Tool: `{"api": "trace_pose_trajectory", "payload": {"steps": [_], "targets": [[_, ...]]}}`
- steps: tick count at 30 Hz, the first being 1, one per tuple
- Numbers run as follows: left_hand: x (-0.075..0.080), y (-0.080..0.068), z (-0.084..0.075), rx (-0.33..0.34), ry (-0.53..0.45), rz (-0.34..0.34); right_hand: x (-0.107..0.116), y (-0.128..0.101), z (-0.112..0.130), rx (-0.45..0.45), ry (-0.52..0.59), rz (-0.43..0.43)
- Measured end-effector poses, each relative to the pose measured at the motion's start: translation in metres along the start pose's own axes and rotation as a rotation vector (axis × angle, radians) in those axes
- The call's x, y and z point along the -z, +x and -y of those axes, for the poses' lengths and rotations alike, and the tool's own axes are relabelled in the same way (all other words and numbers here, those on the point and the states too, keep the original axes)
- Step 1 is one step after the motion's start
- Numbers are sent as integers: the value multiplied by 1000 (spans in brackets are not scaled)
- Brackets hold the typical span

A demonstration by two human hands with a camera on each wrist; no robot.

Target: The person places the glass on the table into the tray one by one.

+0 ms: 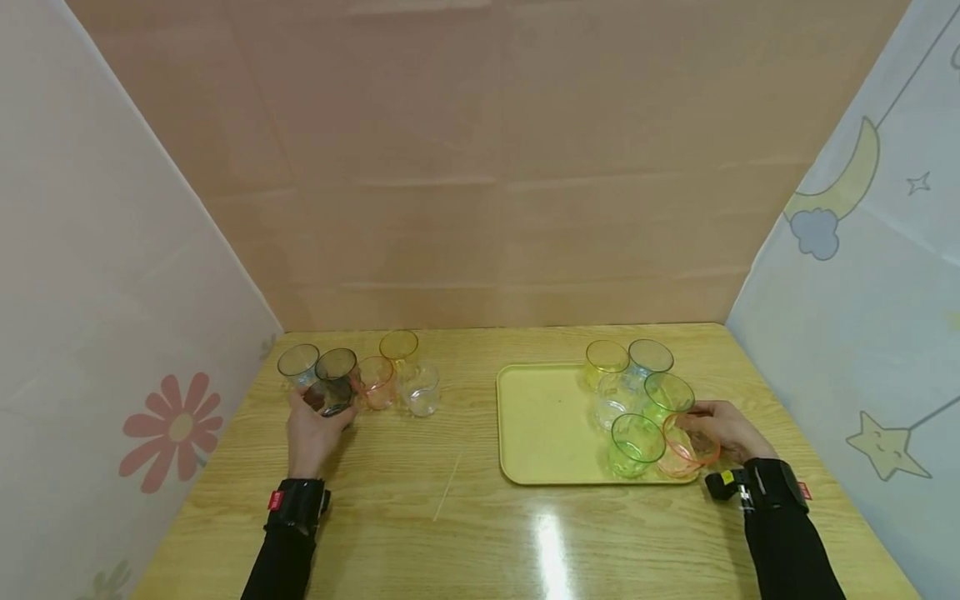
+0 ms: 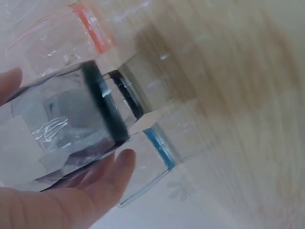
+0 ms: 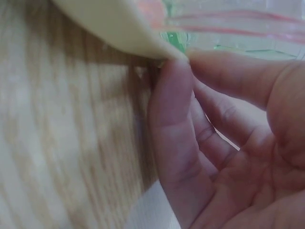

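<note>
My left hand (image 1: 315, 437) grips a dark grey glass (image 2: 57, 129), its fingers and thumb round the sides. Just behind that one stands another dark grey glass (image 1: 337, 367). A bluish glass (image 1: 298, 365) is close by the fingers, and a pink glass (image 1: 377, 385) stands to their right. Over at the right, my right hand (image 1: 726, 425) pinches the rim of the yellow tray (image 1: 536, 425) between thumb and finger, seen close up in the right wrist view. Beside these fingers, on the tray, is an orange-pink glass (image 1: 688, 450).
Several more glasses crowd the tray's right part, among them a green glass (image 1: 637, 446), a yellow glass (image 1: 606, 362) and a blue glass (image 1: 651, 358). An amber glass (image 1: 399, 346) and a clear glass (image 1: 422, 392) stand left of the tray. Covered walls enclose the wooden table (image 1: 420, 533).
</note>
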State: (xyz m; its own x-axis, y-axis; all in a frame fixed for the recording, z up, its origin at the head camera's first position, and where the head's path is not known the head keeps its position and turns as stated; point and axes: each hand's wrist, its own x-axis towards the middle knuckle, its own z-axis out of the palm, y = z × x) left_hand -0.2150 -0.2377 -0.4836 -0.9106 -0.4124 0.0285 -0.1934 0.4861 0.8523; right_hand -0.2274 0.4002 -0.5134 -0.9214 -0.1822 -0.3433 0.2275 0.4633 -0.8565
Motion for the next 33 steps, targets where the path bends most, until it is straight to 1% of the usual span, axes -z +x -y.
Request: {"api": "trace_pose_trajectory", "payload": {"steps": [4,8,11,14,16,19,21,24,29,33], "targets": [[0,-2,0,-51,-71,-46,0,1,-2,2,-18,-10],[-2,-2,0,-93,-134,-63,1,1,-2,5,-27,-8],[-3,-3,-1,-112,-189,-55,2,1,-3,1,-42,-15],[-4,-3,-2,-122,-247,-48,2,1,-3,-4,-25,-5],[-5,-2,-5,-130,-262,-48,2,2,-3,-22,3,-1],[-6,-1,-8,-129,-279,-30,2,3,-3,-15,-3,19],[-7,-1,-12,-130,-294,-11,1,3,-3,-15,-12,16],[-9,-2,-17,-127,-341,10,1,3,-2,-8,-2,10],[-13,-3,-28,-153,-420,11,2,3,-3,2,-8,-4],[-17,-7,-38,-185,-451,42,1,3,-3,8,-15,-5]]}}
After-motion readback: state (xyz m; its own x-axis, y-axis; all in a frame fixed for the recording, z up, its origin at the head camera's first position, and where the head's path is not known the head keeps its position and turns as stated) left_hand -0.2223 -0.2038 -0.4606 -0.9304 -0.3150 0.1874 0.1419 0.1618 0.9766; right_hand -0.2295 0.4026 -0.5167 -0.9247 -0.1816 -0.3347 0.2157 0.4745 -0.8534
